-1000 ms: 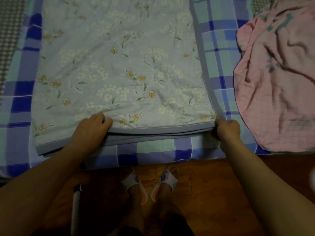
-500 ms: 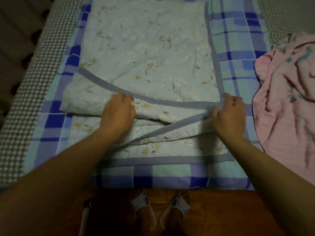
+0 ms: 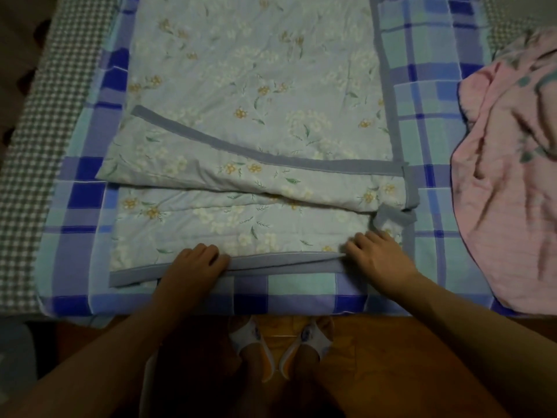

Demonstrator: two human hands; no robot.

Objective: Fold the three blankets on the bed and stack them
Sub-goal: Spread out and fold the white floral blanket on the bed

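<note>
A pale blue floral blanket (image 3: 256, 86) with a grey border lies lengthwise on a blue plaid blanket (image 3: 428, 116) spread over the bed. One layer of the floral blanket is folded away from me, and its grey edge runs slantwise across the middle. My left hand (image 3: 193, 263) and my right hand (image 3: 376, 254) grip the near grey border with curled fingers, about a forearm's length apart. A crumpled pink blanket (image 3: 512, 176) lies to the right, overlapping the plaid one.
A grey checked bed cover (image 3: 45, 116) shows at the left of the plaid blanket. The bed's near edge runs just below my hands. My feet in white slippers (image 3: 280, 342) stand on the wooden floor (image 3: 376, 342) close to it.
Both hands carried the top layer's near edge away from me, laid it across the blanket's middle, then came back and took hold of the near grey border.
</note>
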